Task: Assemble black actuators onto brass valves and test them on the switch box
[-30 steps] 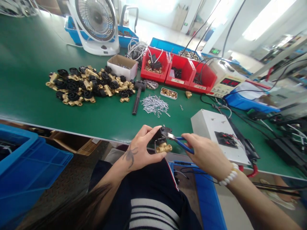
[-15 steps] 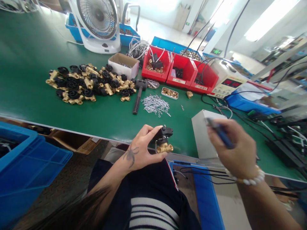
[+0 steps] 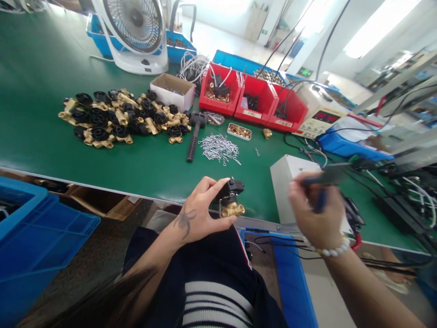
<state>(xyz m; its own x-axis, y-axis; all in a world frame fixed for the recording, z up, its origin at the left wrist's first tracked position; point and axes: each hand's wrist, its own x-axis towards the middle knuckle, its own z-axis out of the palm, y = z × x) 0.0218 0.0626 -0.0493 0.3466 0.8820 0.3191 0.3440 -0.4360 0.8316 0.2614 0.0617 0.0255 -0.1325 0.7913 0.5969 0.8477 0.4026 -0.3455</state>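
Presently, at lower centre just past the near edge of the green counter point(image 3: 41, 114), left grip point(image 3: 196, 214) pinched shut on a small brass valve with black plastic cap point(image 3: 231, 200), right grip point(image 3: 316, 212), blurred, closed round blue-handled pliers point(image 3: 321, 182) at centre right, so light a fingertip hold liable to let the valve drop lapward.

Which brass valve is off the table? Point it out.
The valve in the left hand, held at the table's near edge. The others lie on the table, nearly all heaped in the pile left of the mallet.
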